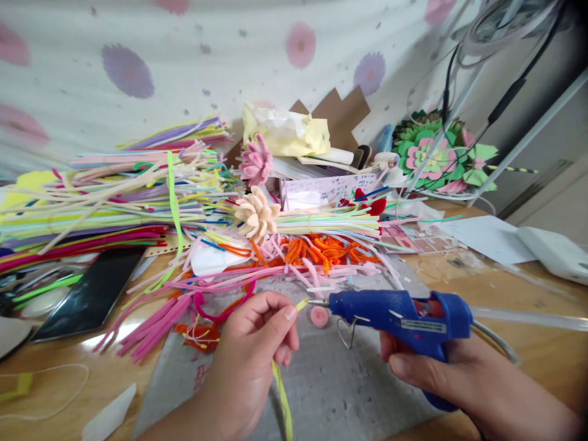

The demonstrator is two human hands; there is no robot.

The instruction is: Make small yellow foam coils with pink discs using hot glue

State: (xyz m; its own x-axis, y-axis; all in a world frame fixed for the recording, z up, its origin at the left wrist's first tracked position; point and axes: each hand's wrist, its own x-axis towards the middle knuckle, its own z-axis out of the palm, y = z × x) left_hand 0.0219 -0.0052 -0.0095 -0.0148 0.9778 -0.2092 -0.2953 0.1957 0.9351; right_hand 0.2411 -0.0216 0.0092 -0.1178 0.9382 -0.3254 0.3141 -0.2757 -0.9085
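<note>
My left hand [261,349] pinches a yellow-green strip [283,401] near one end, between thumb and fingers. The strip's short end sticks out past my fingertips, and its long part hangs below over the grey mat [340,386]. My right hand [436,367] is wrapped round the handle of a blue glue gun [395,312]. The gun's metal nozzle touches or nearly touches the strip's short end. A clear glue stick [528,318] extends from the gun's back. Just below the nozzle, a small pink coil [319,316] lies on the mat.
Bundles of coloured pipe cleaners [114,196] cover the left and back. A beige flower [257,215] and pink flower [256,160] stand mid-back. A black phone-like slab [92,294] lies left; a white device [555,251] sits right. Cables [509,98] hang upper right.
</note>
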